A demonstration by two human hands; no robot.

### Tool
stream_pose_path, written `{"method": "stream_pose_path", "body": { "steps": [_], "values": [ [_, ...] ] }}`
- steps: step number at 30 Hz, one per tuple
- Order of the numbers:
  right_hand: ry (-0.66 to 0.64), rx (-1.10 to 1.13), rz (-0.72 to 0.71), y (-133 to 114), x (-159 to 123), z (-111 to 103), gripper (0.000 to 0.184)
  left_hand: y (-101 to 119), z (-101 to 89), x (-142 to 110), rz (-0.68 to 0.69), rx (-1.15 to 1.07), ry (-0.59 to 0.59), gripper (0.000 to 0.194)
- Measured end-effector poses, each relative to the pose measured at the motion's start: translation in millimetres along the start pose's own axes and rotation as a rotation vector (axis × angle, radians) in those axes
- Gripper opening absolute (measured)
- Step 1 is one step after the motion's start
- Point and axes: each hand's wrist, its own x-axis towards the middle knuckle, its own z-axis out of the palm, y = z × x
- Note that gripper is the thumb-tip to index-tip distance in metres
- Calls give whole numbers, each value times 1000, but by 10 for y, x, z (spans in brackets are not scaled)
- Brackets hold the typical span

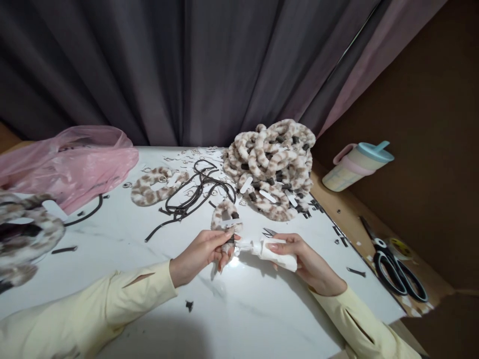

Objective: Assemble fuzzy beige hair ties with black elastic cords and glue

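Observation:
My left hand (209, 252) is closed on a fluffy white-and-brown ring (220, 215) with a dark wrapped band and a white paper strip on it. In my right hand (299, 254) is a white squeeze bottle (280, 253), tilted so its nozzle points left and meets or nearly meets the ring by my left fingers. A pointed metal tip (268, 232), of small scissors or tweezers, sticks out above the bottle from the same hand; its handle is hidden. Just beyond my hands lies a tangle of dark cords (198, 194).
A heap of similar fluffy rings (275, 154) stands at the back, with more at left (48, 232). Small metal rings and hooks are scattered behind the cords. A pink plastic bag (97, 159), a lidded cup (354, 167) and large scissors (389, 269) flank the white table (232, 329).

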Motion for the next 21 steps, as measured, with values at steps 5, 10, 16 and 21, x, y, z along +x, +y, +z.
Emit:
{"method": "stream_pose_path", "body": {
  "steps": [5, 10, 16, 21],
  "values": [
    [-1, -17, 0, -34, -6, -8, 24, 11, 8, -12, 5, 32, -10, 36],
    [17, -23, -14, -76, -13, 14, 22, 15, 12, -14, 1, 45, -4, 37],
    [-1, -39, -21, -72, 0, -32, 22, 14, 9, -12, -14, 56, 2, 40],
    [24, -102, -64, -106, -13, -26, 25, 13, 8, -11, -4, 64, -9, 39]
  ]
}}
